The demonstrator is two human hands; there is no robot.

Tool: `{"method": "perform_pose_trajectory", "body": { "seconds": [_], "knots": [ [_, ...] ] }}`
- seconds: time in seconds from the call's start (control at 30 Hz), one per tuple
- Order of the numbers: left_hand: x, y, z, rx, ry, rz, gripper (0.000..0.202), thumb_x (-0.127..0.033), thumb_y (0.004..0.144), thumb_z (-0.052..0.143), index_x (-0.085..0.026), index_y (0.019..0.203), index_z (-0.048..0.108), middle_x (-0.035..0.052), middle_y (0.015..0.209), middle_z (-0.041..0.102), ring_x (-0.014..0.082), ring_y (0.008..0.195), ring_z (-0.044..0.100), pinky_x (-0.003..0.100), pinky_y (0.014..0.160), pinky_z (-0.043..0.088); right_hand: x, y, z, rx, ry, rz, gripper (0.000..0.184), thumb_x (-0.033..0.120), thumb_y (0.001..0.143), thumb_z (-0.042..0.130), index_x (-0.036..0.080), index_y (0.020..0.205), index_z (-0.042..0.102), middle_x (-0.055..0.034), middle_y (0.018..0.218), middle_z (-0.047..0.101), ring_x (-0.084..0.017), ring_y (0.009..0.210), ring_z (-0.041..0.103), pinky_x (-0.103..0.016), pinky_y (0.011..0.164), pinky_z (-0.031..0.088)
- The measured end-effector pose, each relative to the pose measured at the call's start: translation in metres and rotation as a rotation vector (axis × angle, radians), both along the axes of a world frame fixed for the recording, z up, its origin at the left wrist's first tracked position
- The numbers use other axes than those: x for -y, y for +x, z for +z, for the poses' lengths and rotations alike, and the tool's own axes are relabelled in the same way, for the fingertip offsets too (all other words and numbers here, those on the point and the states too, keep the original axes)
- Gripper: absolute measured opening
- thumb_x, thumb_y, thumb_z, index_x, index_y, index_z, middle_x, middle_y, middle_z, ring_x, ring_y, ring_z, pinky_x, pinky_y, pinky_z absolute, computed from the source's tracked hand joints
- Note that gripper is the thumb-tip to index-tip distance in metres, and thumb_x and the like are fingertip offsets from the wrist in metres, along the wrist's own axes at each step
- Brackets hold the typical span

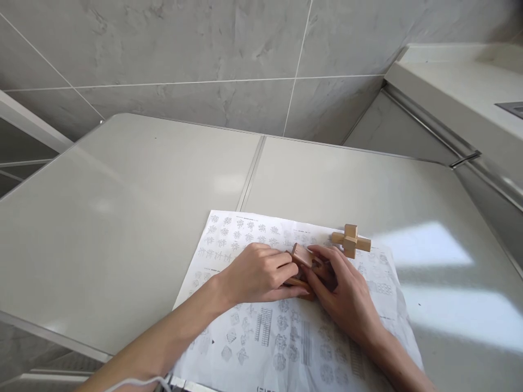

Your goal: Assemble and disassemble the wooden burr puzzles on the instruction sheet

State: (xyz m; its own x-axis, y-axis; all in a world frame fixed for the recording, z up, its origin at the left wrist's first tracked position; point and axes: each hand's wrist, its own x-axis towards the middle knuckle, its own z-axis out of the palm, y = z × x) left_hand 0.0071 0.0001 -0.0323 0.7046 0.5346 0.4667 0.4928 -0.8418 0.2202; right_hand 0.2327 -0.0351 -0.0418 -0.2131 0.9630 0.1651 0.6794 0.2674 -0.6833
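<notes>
Reddish-brown wooden puzzle pieces are gathered between my two hands, over a printed paper sheet. My left hand is closed round them from the left, its thumb along the lower piece. From the right, my right hand pinches the upper piece with thumb and fingers. My fingers hide much of the wood, so I cannot tell how the pieces fit together. A lighter wooden cross-shaped puzzle lies on the sheet's upper right, just beyond my right hand.
The paper sheet with rows of small diagrams lies on a pale table with a seam. A grey tiled wall stands behind, and a white counter rises at the right. A white cable runs by my left forearm.
</notes>
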Motion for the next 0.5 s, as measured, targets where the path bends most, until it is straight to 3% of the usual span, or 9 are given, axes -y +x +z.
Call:
{"method": "perform_pose_trajectory", "body": {
  "seconds": [0.5],
  "knots": [
    [0.0006, 0.0025, -0.0001, 0.036, 0.005, -0.113, 0.047, -0.052, 0.106, 0.064, -0.017, 0.075, 0.063, -0.004, 0.071, 0.064, 0.0097, 0.056, 0.053, 0.027, 0.051, 0.045, -0.0004, -0.0015, 0.0007, -0.009, -0.011, 0.0, 0.024, 0.037, 0.108, 0.061, 0.029, 0.13, 0.061, -0.0079, 0.114, 0.07, -0.027, 0.096, 0.072, -0.038, 0.078, 0.061]
  ]
}}
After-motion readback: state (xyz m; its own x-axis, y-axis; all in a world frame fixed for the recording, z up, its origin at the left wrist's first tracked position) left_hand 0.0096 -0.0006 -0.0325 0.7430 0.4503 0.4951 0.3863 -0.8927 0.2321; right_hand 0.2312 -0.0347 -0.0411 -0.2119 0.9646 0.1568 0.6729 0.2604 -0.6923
